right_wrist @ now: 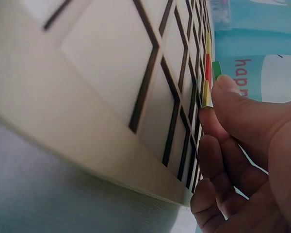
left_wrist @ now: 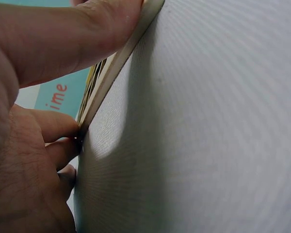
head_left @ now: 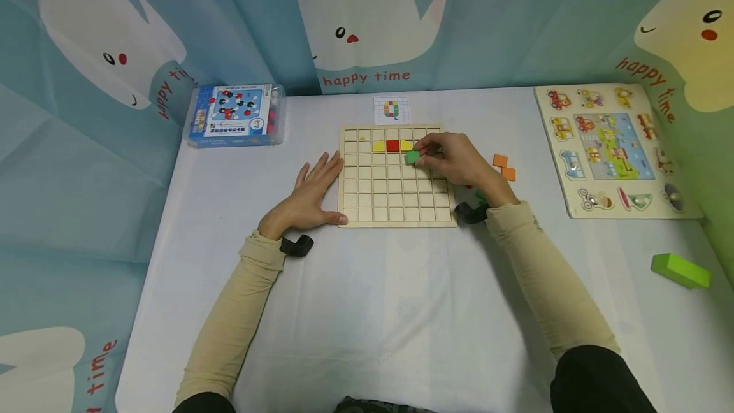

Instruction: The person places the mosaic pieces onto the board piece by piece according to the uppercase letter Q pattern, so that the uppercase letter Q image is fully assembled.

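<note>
A wooden grid board (head_left: 380, 197) lies on the white table. One row holds a red square tile (head_left: 392, 145) between two yellow tiles (head_left: 378, 146). My right hand (head_left: 455, 159) pinches a green square tile (head_left: 411, 157) between thumb and fingers, just below the right yellow tile; in the right wrist view the green tile (right_wrist: 217, 70) shows at the thumb tip. With fingers spread, my left hand (head_left: 304, 204) touches the board's left edge; the left wrist view has its thumb (left_wrist: 87, 39) against the board's side (left_wrist: 106, 80).
Behind the board lies a small pattern card (head_left: 392, 110). Two orange tiles (head_left: 501, 160) sit right of my right hand, with other tiles partly hidden under that wrist. A plastic box (head_left: 235, 116) stands back left, a picture puzzle (head_left: 619, 152) and green block (head_left: 681, 271) at right.
</note>
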Available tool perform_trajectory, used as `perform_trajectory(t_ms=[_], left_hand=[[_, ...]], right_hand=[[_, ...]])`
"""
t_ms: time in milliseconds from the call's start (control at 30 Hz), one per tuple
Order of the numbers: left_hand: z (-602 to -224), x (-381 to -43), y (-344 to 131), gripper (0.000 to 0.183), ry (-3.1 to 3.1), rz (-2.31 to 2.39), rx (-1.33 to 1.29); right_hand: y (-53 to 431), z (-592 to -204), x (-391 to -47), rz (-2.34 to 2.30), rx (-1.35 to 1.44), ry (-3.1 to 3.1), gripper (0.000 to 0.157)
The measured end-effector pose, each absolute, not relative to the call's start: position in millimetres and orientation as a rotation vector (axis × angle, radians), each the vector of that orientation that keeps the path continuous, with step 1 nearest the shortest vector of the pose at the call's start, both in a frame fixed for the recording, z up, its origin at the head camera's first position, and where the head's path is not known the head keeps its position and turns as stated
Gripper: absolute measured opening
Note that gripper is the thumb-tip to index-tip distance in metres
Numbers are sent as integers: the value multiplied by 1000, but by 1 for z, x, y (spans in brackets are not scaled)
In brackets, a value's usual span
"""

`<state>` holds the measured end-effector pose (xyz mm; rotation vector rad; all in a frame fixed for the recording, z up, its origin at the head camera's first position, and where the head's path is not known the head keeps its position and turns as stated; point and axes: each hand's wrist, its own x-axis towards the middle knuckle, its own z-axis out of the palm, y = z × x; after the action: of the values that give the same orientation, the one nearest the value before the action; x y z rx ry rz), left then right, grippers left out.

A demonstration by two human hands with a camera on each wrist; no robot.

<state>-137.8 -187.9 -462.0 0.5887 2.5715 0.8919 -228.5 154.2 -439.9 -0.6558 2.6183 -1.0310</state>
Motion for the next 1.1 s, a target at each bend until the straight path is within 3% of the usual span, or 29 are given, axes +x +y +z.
perform_trajectory(t_ms=[1100], left_hand=[[-464, -138, -188, 122, 2573, 886, 582]], right_hand=[[146, -443, -233, -1030, -691, 2618, 25]])
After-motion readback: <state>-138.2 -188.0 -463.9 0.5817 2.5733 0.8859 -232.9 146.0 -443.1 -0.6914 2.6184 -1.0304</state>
